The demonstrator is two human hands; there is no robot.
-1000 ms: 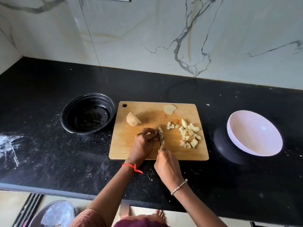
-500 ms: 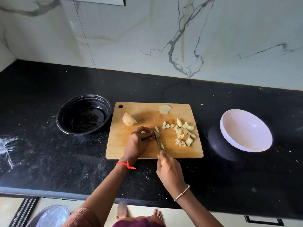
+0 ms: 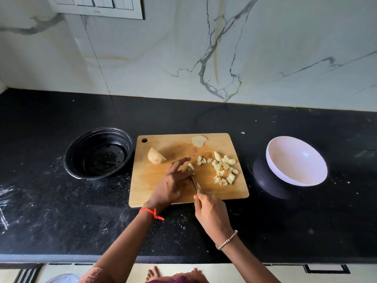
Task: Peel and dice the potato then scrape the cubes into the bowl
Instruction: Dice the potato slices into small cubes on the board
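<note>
A black speckled stone countertop (image 3: 204, 227) carries all items, backed by a white marble-veined wall (image 3: 265, 48). A rectangular pale wooden cutting board (image 3: 163, 144) lies centred, matte and stained damp near its middle. Left of it, nearly touching, sits a round glossy black bowl (image 3: 77, 160); well apart on the right stands a smooth white oval bowl (image 3: 318, 166), tilted and holding nothing, judged the destination.

On the board: a rounded potato chunk (image 3: 156, 156) at upper left, uncut; a thin flat potato slice (image 3: 199, 141) by the far edge; a loose heap of pale irregular potato cubes (image 3: 224, 168) on the right half.

The left hand (image 3: 173, 184) rests flat, fingers spread and unclenched, over small pieces. The right hand (image 3: 212, 213) is closed around the handle of a narrow small knife (image 3: 195, 183), blade tip at the left fingers.

Judgement: dicing is partway done. To do it well, curl the left fingertips back from the edge, keep cuts evenly spaced, and move finished cubes right towards the heap
</note>
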